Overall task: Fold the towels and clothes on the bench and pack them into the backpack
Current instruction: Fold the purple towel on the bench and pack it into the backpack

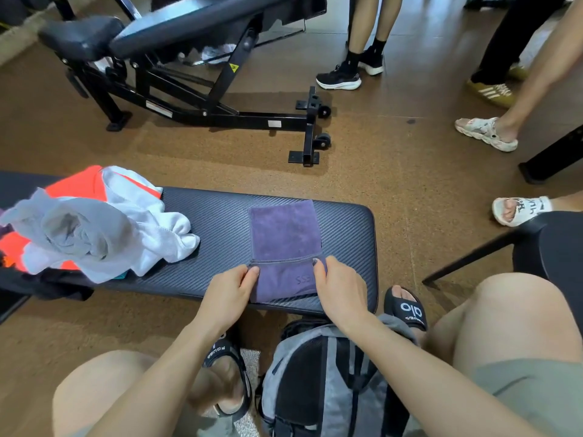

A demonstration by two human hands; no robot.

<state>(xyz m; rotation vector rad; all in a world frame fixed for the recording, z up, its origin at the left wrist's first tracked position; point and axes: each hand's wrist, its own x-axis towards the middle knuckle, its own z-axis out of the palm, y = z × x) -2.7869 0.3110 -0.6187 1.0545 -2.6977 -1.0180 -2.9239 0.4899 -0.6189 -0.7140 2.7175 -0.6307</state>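
At the counter's (205,222) left end I see a loose heap of clothes (94,225), grey, white and orange, unfolded. Toward its right end lies the purple towel (284,234), partly folded, its near edge at the counter's front edge. My left hand (228,290) pinches the towel's fold at its left side, my right hand (339,287) pinches the right side; both grips hold cloth. The grey backpack (318,383) stands on the floor between my knees, just below the counter's front edge; whether it is open I cannot tell.
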